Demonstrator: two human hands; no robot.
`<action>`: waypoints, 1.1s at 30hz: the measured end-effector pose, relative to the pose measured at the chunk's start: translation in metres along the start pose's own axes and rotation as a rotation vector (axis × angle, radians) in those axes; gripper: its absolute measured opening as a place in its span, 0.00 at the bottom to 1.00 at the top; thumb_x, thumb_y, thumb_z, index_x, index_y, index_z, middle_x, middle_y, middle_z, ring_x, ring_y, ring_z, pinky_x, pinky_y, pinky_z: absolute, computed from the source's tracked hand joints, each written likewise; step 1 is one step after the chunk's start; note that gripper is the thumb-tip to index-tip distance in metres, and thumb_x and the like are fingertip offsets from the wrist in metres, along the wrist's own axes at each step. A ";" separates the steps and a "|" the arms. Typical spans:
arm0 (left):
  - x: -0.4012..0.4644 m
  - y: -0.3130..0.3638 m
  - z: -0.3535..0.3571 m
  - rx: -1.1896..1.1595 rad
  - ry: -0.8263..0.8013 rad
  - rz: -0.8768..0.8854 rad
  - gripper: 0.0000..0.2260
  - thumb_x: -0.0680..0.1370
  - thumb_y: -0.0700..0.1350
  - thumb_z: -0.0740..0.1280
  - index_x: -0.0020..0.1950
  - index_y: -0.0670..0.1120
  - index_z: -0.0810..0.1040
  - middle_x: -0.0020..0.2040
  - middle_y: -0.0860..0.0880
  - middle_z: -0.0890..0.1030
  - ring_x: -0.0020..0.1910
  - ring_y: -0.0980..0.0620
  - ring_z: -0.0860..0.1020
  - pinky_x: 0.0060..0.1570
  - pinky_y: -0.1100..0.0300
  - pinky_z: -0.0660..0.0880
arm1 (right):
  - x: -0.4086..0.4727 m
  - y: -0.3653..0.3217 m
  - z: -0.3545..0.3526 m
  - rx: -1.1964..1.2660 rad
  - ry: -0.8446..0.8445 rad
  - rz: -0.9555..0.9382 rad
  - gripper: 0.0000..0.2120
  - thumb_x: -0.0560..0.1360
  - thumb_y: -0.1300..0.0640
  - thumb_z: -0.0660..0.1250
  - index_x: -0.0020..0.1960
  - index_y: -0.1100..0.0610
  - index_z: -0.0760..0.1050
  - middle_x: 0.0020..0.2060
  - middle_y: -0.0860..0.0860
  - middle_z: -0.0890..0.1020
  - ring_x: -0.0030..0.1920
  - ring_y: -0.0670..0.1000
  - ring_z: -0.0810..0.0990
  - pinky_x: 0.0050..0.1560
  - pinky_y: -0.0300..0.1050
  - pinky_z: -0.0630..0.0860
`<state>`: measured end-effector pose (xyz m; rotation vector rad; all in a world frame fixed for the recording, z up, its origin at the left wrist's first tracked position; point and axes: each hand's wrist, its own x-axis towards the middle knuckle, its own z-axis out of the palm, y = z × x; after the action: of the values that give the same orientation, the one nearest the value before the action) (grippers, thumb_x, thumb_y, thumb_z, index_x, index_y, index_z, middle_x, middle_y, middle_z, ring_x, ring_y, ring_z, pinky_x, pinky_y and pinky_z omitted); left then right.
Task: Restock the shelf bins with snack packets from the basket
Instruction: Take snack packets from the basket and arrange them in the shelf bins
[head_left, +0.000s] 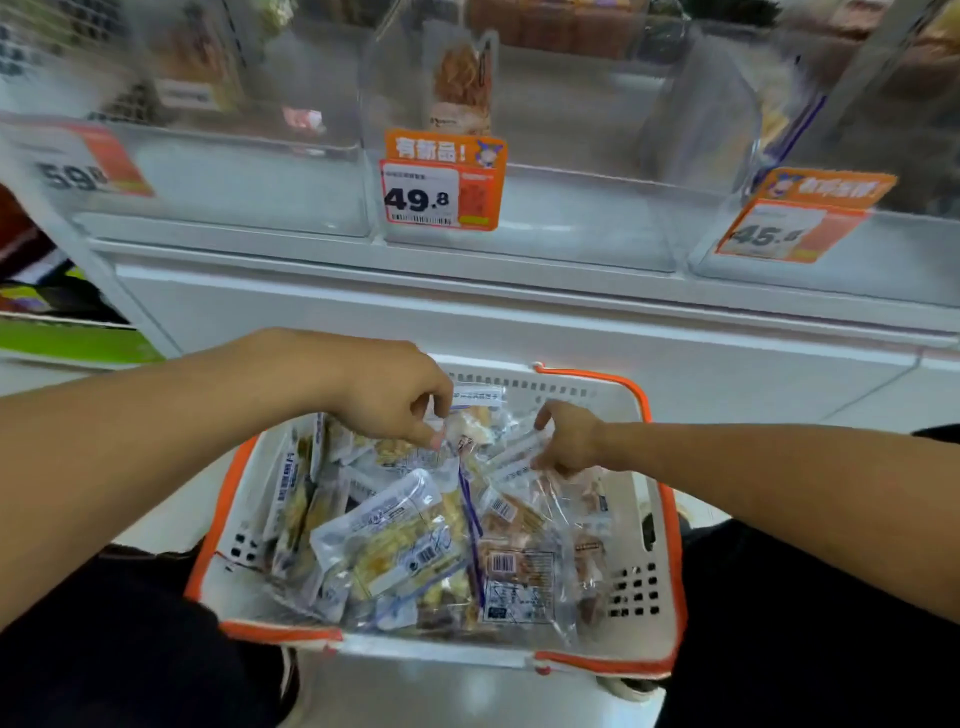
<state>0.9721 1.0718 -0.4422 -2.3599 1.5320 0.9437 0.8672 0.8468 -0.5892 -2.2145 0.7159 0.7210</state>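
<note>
Snack packets (415, 540) filled basket (660, 571) beneath both hands; left hand (395, 395) and right hand (566, 441) each pinched one.

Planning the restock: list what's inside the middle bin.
The middle bin holds one upright snack packet at the back. Its price tag hides part of the floor behind it.

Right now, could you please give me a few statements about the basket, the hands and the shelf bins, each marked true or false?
1. Both hands are down in the basket. True.
2. The left hand pinches a snack packet. True.
3. The middle bin is packed full. False: only one upright packet shows in it.
4. The middle price tag reads 59.8. False: it reads 49.8.
5. The right hand rests on the shelf. False: it grips a packet in the basket.
</note>
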 end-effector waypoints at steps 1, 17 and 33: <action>-0.002 -0.001 0.001 0.026 -0.044 -0.002 0.20 0.79 0.59 0.64 0.67 0.52 0.72 0.55 0.53 0.78 0.47 0.55 0.74 0.48 0.61 0.70 | 0.004 -0.001 0.000 0.022 0.014 0.014 0.23 0.73 0.61 0.75 0.62 0.57 0.67 0.41 0.56 0.75 0.33 0.53 0.74 0.31 0.47 0.76; 0.003 0.002 -0.015 -0.105 0.135 -0.095 0.47 0.72 0.66 0.70 0.81 0.49 0.49 0.79 0.50 0.57 0.76 0.49 0.62 0.72 0.56 0.63 | -0.049 -0.048 -0.107 0.764 -0.330 -0.210 0.09 0.83 0.63 0.56 0.49 0.59 0.74 0.40 0.55 0.81 0.39 0.54 0.83 0.50 0.62 0.82; -0.034 -0.001 -0.077 -2.017 0.867 0.209 0.11 0.75 0.34 0.69 0.56 0.41 0.77 0.40 0.46 0.85 0.33 0.52 0.84 0.34 0.62 0.81 | -0.139 -0.159 -0.132 0.984 -0.073 -0.694 0.17 0.72 0.56 0.69 0.60 0.59 0.76 0.49 0.56 0.81 0.41 0.49 0.81 0.31 0.40 0.80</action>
<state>0.9954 1.0620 -0.3615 -4.3143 0.6171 2.5432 0.9132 0.8850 -0.3475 -1.3468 0.1418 0.0383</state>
